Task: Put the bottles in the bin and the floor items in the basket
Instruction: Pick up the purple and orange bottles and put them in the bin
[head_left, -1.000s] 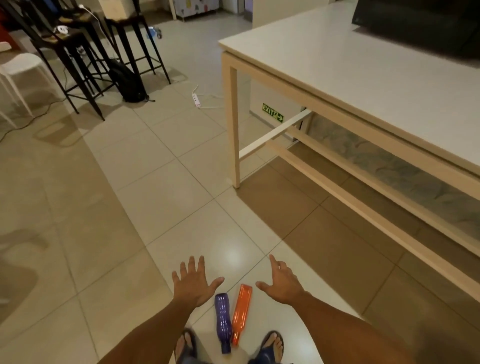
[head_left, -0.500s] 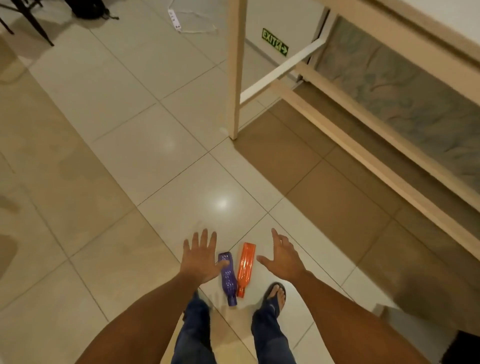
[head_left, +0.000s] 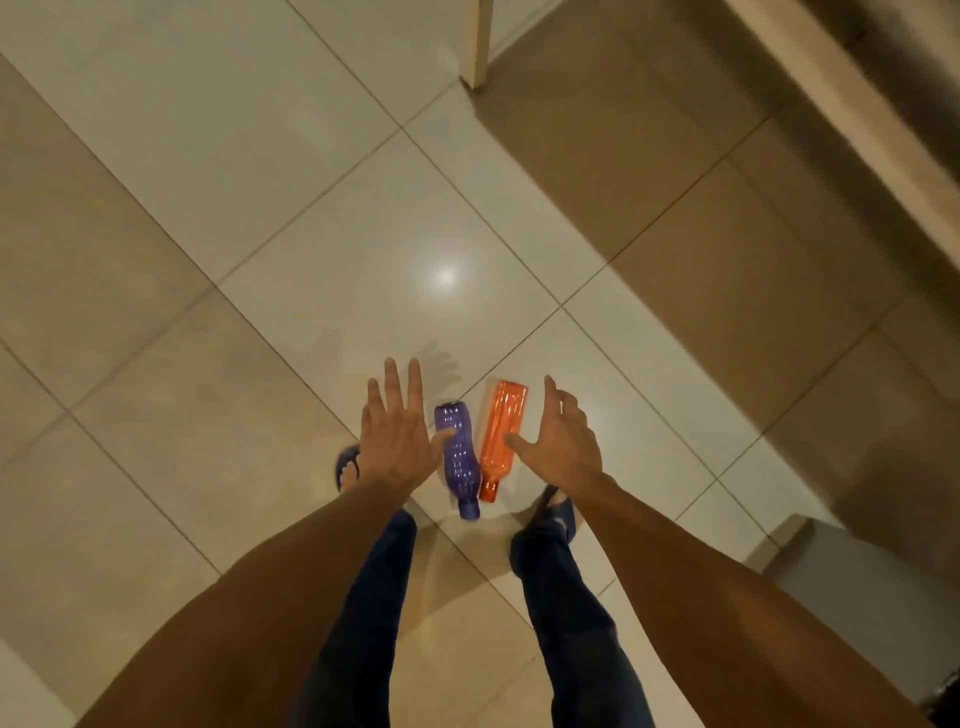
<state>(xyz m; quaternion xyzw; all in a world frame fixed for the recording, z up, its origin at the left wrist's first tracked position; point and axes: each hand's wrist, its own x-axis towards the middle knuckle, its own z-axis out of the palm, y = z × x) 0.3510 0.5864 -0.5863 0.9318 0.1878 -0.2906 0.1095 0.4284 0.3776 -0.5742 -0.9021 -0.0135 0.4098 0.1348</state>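
Observation:
Two plastic bottles lie side by side on the tiled floor between my feet, caps toward me. The purple bottle (head_left: 459, 460) is on the left, the orange bottle (head_left: 500, 439) on the right. My left hand (head_left: 397, 436) hovers just left of the purple bottle, fingers spread and straight, thumb reaching over the bottle's side. My right hand (head_left: 563, 441) is just right of the orange bottle, fingers relaxed, thumb pointing at it. Neither hand holds anything. No bin or basket is in view.
A pale wooden table leg (head_left: 480, 47) stands at the top, with the table's lower rail (head_left: 862, 119) running along the upper right. My feet in dark sandals (head_left: 347, 466) flank the bottles. A grey box edge (head_left: 852, 566) sits at the right.
The view has tilted down as I bend toward the floor. Both hands have dropped closer to the bottles, now flanking them.

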